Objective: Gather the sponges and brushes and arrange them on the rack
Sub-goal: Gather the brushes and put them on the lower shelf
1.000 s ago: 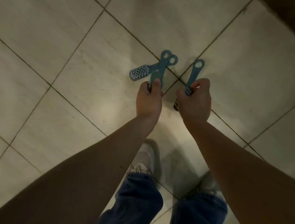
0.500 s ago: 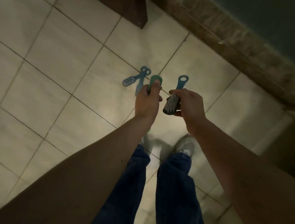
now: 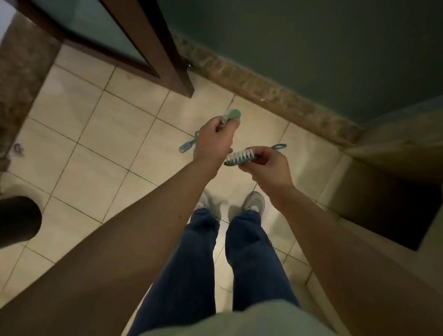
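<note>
Left grip (image 3: pixel 214 139): closed round the green brush (image 3: pixel 232 114). Its rounded end sticks out past the fingers on the far side, and the rest is buried in the fist.
Right grip (image 3: pixel 270 168): pinches the white-bristled brush (image 3: pixel 239 156) by its back. The bristles are turned up and toward the left grip, and the looped handle end pokes out on the far side.
Why held so: one brush per grip, both lifted clear of the floor (image 3: pixel 102 137). This looks like a carrying hold rather than a scrubbing one.
Blue brush (image 3: pixel 187 146): flat on the floor, just beyond and below the left grip, which covers part of it. Only the studded head and a bit of handle show.
Stage, as I judge it: gathering. The blue brush is not yet collected, and with both grips full one would have to take a second brush.
Rack: not in view.
Sponges: none visible.
Hard to make out: the light is dim. A pale strip beside the green end may be bristles, but I cannot tell.
Around: a dark round bin (image 3: pixel 7 223) well to the left of the left grip, cut by the frame edge, and a dark recess (image 3: pixel 387 206) to the right of the right grip, contents unreadable.
</note>
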A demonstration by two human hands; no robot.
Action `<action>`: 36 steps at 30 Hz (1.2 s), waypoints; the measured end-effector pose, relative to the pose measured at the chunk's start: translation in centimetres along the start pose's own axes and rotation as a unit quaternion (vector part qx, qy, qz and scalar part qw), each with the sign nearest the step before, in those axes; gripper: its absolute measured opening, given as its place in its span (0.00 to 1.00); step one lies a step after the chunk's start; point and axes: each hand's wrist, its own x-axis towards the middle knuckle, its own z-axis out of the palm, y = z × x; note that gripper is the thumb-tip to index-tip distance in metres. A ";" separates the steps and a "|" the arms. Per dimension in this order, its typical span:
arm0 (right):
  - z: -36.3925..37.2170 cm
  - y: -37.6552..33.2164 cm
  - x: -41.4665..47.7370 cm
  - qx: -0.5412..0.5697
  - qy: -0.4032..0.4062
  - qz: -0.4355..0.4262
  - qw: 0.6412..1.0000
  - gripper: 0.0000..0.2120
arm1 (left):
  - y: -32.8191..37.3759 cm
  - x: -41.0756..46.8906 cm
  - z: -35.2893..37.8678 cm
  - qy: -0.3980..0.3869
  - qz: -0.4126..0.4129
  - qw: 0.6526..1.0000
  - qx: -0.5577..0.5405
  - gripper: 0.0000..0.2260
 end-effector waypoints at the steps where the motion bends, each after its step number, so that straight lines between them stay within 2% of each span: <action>1: -0.7 -0.8 -1.1 -0.006 0.009 -0.003 1.000 0.11 | 1.1 -1.4 0.2 -0.007 0.004 1.000 0.005 0.11; 7: -5.3 -5.5 -6.1 -0.048 0.049 -0.067 0.995 0.10 | 6.3 -7.8 2.1 -0.039 0.043 0.998 0.019 0.11; 12: -9.5 -8.6 -8.3 -0.224 0.124 -0.130 0.958 0.14 | 10.8 -10.5 4.4 -0.047 0.071 0.996 0.037 0.09; 18: -14.3 -12.2 -11.2 -0.239 0.161 -0.208 0.935 0.11 | 15.9 -13.1 8.3 -0.095 0.131 0.984 0.081 0.10; 22: -18.1 -13.5 -12.8 -0.248 0.186 -0.238 0.920 0.11 | 18.9 -14.7 11.3 -0.127 0.182 0.971 0.086 0.08; 25: -21.1 -14.1 -13.7 -0.242 0.227 -0.232 0.914 0.10 | 20.8 -15.6 13.4 -0.144 0.219 0.960 0.098 0.07; 30: -25.0 -13.8 -16.0 -0.170 0.316 -0.150 0.922 0.08 | 22.9 -17.0 16.1 -0.176 0.271 0.933 0.159 0.15; 33: -26.5 -13.0 -17.8 -0.109 0.365 -0.110 0.918 0.12 | 23.7 -18.3 17.4 -0.213 0.295 0.908 0.207 0.13; 36: -27.6 -11.6 -20.0 -0.051 0.429 -0.071 0.899 0.14 | 24.0 -19.6 18.9 -0.258 0.328 0.878 0.233 0.05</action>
